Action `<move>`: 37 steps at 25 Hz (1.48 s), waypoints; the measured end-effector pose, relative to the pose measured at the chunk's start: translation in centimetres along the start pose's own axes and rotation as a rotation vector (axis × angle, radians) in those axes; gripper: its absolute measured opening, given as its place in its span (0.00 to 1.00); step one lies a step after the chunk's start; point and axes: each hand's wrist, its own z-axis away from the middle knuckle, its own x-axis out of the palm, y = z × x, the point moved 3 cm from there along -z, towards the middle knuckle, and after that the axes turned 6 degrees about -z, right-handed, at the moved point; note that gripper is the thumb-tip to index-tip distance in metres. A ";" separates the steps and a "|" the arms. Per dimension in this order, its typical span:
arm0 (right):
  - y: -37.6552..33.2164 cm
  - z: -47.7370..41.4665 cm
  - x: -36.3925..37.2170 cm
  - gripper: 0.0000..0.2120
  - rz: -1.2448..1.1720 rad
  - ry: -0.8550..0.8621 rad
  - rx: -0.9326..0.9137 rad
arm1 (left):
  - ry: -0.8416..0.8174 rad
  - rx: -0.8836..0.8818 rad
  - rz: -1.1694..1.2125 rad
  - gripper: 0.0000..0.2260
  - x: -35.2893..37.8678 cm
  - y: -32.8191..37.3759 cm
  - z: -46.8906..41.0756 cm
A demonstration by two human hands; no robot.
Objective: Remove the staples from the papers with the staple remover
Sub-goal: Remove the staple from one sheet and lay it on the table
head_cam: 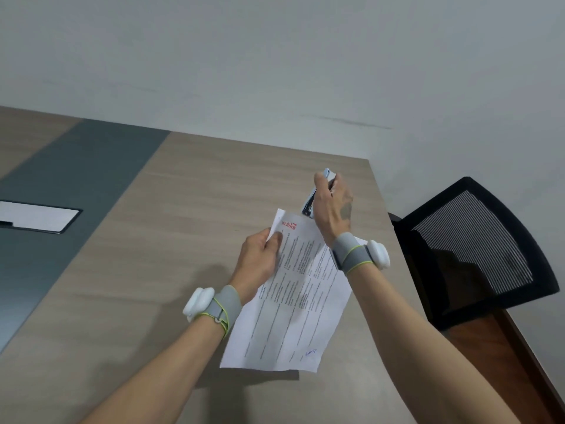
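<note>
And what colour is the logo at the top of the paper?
Red, on the white paper; the logo shows in the head view.

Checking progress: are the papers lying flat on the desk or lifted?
Lifted: the left hand holds the papers up, casting a shadow on the desk.

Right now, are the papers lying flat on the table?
No: the left hand holds the papers up off the table, and they cast a shadow beneath their lower edge.

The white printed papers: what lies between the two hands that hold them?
In the head view, only the white printed papers' top edge with its red logo spans between the left hand and the right hand.
</note>
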 end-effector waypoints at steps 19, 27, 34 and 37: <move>0.0 0.8 2.5 0.23 0.082 -0.162 0.102 | -0.314 -0.043 -0.164 0.16 -2.6 3.3 -0.1; 0.3 1.4 2.7 0.23 0.086 -0.151 0.129 | -0.434 -0.112 -0.165 0.15 -2.9 3.7 -0.4; 0.5 1.2 2.8 0.23 0.103 -0.151 0.070 | -0.427 -0.123 -0.167 0.14 -2.8 3.9 -0.1; 0.5 1.1 2.8 0.24 0.118 -0.148 0.069 | -0.429 -0.128 -0.172 0.14 -2.8 4.2 -0.1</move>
